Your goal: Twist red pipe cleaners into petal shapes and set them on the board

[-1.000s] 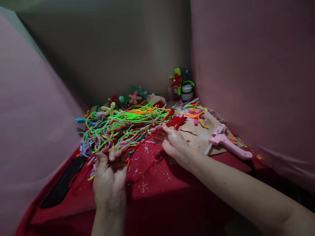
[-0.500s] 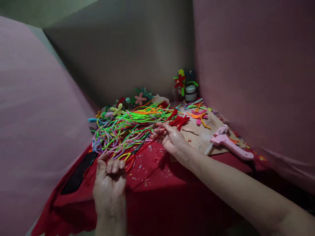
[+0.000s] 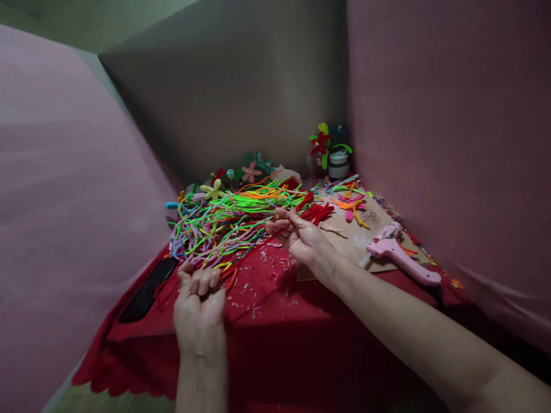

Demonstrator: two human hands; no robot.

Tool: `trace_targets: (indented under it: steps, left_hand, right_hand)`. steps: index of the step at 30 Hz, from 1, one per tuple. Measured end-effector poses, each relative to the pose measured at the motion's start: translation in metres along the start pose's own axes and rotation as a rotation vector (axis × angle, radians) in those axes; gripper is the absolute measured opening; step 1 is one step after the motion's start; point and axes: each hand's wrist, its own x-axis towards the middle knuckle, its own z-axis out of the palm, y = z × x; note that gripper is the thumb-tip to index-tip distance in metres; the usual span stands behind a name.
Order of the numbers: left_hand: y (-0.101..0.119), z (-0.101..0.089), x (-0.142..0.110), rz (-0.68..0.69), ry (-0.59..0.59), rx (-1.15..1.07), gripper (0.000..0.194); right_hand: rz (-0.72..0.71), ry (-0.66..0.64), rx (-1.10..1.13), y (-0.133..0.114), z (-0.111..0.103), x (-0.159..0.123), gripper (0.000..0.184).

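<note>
Pipe cleaner [image 3: 260, 246], red, between left hand [image 3: 200, 298] and right hand [image 3: 305, 240].

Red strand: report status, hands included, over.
Left hand and right hand both gripping. Red strand running between them. Multicoloured pile close beyond.

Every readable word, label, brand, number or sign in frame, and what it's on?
None readable.
Small pale patch beside the lidded jar: possibly a label, too small to read.
Pink glue gun: no legible marking.
Black flat object: dark, no text visible.
</note>
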Motion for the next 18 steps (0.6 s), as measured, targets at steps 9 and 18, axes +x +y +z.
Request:
trace_targets:
  steps: [9,18]
  left_hand:
    - [-0.017,0.021,0.012,-0.026,-0.041,-0.041,0.028]
    - [-0.025,0.035,0.02,-0.092,-0.127,0.175,0.019]
  right_hand:
    - [-0.067,-0.186,-0.309,0.026,-0.002,-0.011,0.025]
    - [-0.217,0.12,-0.684,0.029,-0.005,0.0,0.015]
